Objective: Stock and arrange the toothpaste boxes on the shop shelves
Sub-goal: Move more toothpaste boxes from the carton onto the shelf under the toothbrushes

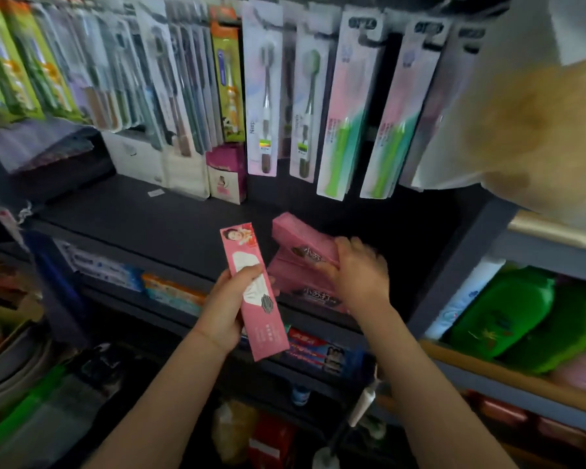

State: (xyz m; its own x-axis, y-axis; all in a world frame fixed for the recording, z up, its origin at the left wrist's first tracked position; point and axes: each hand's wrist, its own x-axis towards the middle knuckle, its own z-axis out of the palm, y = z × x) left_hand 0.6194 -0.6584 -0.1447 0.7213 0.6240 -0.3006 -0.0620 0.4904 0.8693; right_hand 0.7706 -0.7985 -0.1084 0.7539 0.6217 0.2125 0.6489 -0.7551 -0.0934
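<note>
While both hands work at the front edge of the dark shelf [142, 214], rows of packaged toothbrushes [268, 106] hang above and beyond them. To the right of the right hand, green bottles [508, 316] lie on a neighbouring shelf. Just under the right hand [359, 272] sits a stack of pink toothpaste boxes [301, 265]; its fingers curl over the top box, grasping it. Beside it, the left hand [227, 309] grips a single pink toothpaste box [254, 289] around its middle, held tilted and clear of the shelf. Below the hands lie blue and red toothpaste boxes [318, 353].
</note>
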